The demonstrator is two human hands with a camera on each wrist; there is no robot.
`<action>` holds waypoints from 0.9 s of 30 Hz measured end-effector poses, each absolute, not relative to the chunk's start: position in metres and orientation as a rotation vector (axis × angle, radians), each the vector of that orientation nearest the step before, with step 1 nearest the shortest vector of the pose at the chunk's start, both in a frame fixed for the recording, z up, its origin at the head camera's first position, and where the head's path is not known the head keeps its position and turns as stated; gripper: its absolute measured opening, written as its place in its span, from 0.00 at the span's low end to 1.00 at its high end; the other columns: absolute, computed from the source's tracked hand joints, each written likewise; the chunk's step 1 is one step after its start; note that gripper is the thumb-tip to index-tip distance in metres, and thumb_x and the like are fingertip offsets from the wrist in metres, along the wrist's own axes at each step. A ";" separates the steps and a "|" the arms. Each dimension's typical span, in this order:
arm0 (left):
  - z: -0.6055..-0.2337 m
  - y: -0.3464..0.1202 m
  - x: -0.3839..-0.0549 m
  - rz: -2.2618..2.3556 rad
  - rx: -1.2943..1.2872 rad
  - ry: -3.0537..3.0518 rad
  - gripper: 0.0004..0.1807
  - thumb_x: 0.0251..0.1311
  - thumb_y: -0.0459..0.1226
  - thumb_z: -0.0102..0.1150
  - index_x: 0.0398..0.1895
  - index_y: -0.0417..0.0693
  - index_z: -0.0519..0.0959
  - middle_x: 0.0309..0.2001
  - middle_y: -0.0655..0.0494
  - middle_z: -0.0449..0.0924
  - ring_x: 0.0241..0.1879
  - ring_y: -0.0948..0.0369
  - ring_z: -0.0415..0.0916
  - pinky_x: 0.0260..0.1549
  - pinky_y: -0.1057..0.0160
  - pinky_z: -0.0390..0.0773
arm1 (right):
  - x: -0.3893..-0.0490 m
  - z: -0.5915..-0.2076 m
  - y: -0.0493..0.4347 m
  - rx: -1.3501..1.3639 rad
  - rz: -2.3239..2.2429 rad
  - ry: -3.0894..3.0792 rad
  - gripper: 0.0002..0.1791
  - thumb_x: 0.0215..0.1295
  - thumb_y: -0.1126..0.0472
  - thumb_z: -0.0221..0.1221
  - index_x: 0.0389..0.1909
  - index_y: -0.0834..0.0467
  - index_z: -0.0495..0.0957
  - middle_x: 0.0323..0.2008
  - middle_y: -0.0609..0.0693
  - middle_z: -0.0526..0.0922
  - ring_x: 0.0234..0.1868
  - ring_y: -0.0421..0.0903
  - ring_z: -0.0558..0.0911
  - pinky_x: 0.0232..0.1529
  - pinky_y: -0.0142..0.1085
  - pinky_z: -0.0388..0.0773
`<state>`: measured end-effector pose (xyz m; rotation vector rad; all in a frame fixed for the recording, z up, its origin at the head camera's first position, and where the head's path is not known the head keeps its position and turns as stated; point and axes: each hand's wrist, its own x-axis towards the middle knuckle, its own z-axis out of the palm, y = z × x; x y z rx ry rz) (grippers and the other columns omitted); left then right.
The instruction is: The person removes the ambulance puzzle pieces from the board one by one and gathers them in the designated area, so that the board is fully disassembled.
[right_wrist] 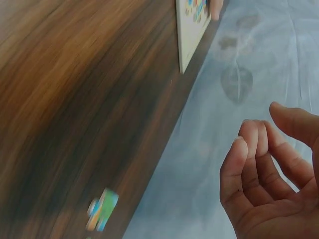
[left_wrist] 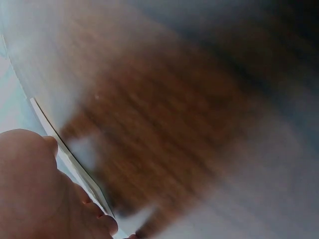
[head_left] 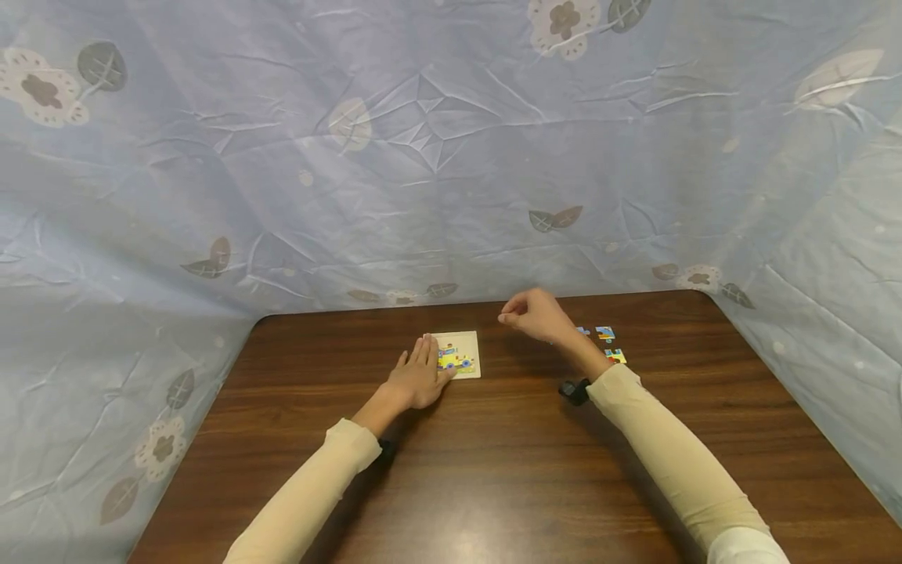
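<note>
A small jigsaw puzzle board (head_left: 465,335) with a pale frame and a yellow vehicle picture lies toward the table's far side. Across its left part rests my left hand (head_left: 417,376), fingers straight and thumb near the lower edge. The left wrist view has the board's pale edge (left_wrist: 75,164) beneath that hand. My right hand (head_left: 539,315) is raised to the right of the board, its fingers loosely bent. In the right wrist view the thumb stands apart from the fingertips (right_wrist: 240,147), with nothing between them.
Several loose puzzle pieces (head_left: 605,334) lie right of the board, partly behind my right forearm. One green and blue piece (right_wrist: 103,211) shows, blurred, in the right wrist view. A patterned cloth (head_left: 437,196) hangs right behind the brown wooden table (head_left: 465,462).
</note>
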<state>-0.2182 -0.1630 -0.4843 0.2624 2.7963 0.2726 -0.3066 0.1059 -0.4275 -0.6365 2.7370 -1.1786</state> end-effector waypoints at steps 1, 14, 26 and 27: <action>-0.485 -0.163 -0.218 0.268 0.259 2.795 0.45 0.83 0.60 0.29 0.86 0.39 0.35 0.87 0.41 0.29 0.87 0.47 0.30 0.85 0.40 0.41 | -0.307 -0.428 0.099 -0.649 -1.173 2.727 0.09 0.70 0.54 0.67 0.41 0.55 0.90 0.39 0.54 0.92 0.37 0.49 0.87 0.37 0.38 0.84; -0.481 -0.160 -0.220 0.286 0.227 2.771 0.45 0.83 0.59 0.31 0.86 0.37 0.37 0.87 0.40 0.29 0.87 0.46 0.31 0.85 0.40 0.41 | -0.314 -0.448 0.038 -0.779 -1.089 2.650 0.08 0.71 0.57 0.67 0.41 0.57 0.90 0.38 0.52 0.92 0.37 0.46 0.87 0.38 0.36 0.85; -0.481 -0.158 -0.223 0.232 0.207 2.721 0.45 0.83 0.59 0.30 0.86 0.38 0.35 0.86 0.41 0.26 0.87 0.47 0.27 0.86 0.41 0.38 | -0.306 -0.475 0.007 -0.850 -0.923 2.579 0.11 0.68 0.58 0.71 0.46 0.60 0.87 0.44 0.54 0.90 0.45 0.48 0.87 0.53 0.42 0.87; -0.484 -0.158 -0.224 0.237 0.217 2.731 0.45 0.83 0.60 0.30 0.86 0.37 0.37 0.87 0.40 0.27 0.87 0.46 0.28 0.85 0.40 0.39 | -0.305 -0.476 0.006 -0.846 -0.911 2.580 0.12 0.67 0.58 0.71 0.46 0.60 0.87 0.45 0.54 0.90 0.47 0.49 0.86 0.55 0.44 0.87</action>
